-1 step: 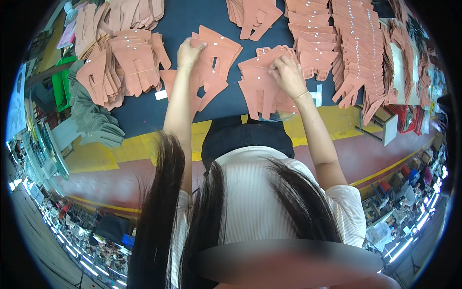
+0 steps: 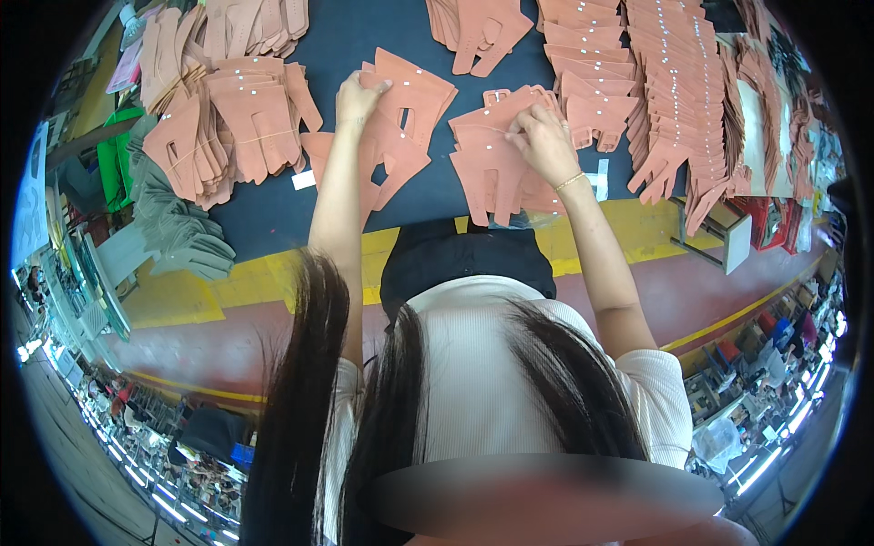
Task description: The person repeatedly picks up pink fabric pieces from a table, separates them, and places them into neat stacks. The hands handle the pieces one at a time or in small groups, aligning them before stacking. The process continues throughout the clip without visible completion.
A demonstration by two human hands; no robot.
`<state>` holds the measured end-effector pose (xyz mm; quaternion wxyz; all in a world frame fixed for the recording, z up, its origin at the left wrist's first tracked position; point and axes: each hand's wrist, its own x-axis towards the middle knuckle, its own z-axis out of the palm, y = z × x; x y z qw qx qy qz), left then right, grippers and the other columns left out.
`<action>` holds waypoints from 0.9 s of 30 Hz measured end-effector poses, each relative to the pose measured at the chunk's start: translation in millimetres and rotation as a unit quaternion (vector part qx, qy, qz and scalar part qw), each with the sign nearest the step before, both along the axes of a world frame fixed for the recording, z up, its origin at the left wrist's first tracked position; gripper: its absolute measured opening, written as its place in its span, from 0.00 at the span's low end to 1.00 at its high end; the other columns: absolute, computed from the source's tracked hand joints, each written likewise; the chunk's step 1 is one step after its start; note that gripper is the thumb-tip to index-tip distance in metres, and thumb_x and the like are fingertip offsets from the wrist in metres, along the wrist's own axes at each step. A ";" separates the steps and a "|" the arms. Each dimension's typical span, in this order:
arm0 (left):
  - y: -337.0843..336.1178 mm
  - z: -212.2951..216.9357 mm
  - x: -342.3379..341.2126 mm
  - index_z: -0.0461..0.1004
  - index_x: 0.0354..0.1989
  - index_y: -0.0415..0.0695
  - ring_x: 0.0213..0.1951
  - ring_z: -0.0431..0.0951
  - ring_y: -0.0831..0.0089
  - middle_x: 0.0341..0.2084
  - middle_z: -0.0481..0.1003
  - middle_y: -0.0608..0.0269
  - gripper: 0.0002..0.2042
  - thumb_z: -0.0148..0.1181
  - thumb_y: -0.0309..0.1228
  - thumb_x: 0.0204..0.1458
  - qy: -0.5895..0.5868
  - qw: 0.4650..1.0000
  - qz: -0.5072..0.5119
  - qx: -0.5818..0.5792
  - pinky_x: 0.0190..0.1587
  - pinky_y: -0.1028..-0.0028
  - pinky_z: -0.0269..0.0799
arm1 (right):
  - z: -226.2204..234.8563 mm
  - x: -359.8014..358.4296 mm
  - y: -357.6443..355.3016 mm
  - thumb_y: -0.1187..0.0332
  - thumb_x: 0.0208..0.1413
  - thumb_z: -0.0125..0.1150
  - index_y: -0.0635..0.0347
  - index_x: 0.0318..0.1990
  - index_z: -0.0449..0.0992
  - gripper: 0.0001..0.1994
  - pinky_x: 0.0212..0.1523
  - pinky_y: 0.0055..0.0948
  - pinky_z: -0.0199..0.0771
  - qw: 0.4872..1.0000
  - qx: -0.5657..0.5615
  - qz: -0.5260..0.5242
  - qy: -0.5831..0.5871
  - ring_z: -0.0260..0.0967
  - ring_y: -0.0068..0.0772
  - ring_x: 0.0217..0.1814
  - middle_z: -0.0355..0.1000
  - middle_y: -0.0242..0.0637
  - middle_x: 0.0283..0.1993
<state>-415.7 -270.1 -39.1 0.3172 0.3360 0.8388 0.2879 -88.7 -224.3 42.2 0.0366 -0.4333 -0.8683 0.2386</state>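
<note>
My left hand [image 2: 361, 100] is closed at the upper left edge of a salmon-pink cut piece [image 2: 414, 80] with a slot in it, its fingertips pinching that edge. More such pieces [image 2: 387, 150] overlap below it, lying at angles. To the right, my right hand [image 2: 542, 136] is curled with thumb and finger pinched together on a small stack of slotted pink pieces [image 2: 481, 146] with small white marks. The right palm and fingers cover part of that stack, so the exact grip is partly hidden.
Banded bundles of pink pieces [image 2: 255, 118] lie at the left of the dark table [image 2: 346, 27]. Long overlapping rows [image 2: 674, 82] fill the right, and another bundle [image 2: 482, 32] is at the far middle. Grey-green pieces [image 2: 187, 232] hang at the left edge. A white-topped stand [image 2: 736, 244] is lower right.
</note>
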 end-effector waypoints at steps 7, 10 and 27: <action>12.2 -2.1 3.4 0.78 0.38 0.39 0.41 0.81 0.58 0.36 0.80 0.49 0.22 0.72 0.41 0.36 0.013 0.997 0.030 -0.073 0.46 0.65 0.74 | -3.9 -8.5 13.8 0.71 0.51 0.61 0.58 0.39 0.78 0.08 0.46 0.42 0.68 0.998 -0.047 -0.028 0.010 0.67 0.45 0.48 0.70 0.41 0.39; 13.1 7.6 5.7 0.78 0.37 0.39 0.40 0.81 0.61 0.35 0.80 0.52 0.21 0.72 0.41 0.37 0.003 0.997 0.024 -0.076 0.46 0.66 0.74 | -6.1 -12.3 18.0 0.74 0.48 0.62 0.57 0.42 0.78 0.12 0.47 0.41 0.69 0.998 0.038 -0.013 0.048 0.67 0.46 0.49 0.68 0.42 0.41; 7.9 24.8 -15.9 0.76 0.47 0.33 0.41 0.80 0.66 0.38 0.80 0.52 0.22 0.67 0.37 0.47 -0.112 0.985 -0.132 -0.022 0.46 0.72 0.72 | -5.4 -12.7 18.0 0.69 0.43 0.68 0.46 0.49 0.74 0.21 0.55 0.50 0.58 0.992 0.100 0.026 -0.079 0.59 0.40 0.58 0.65 0.27 0.51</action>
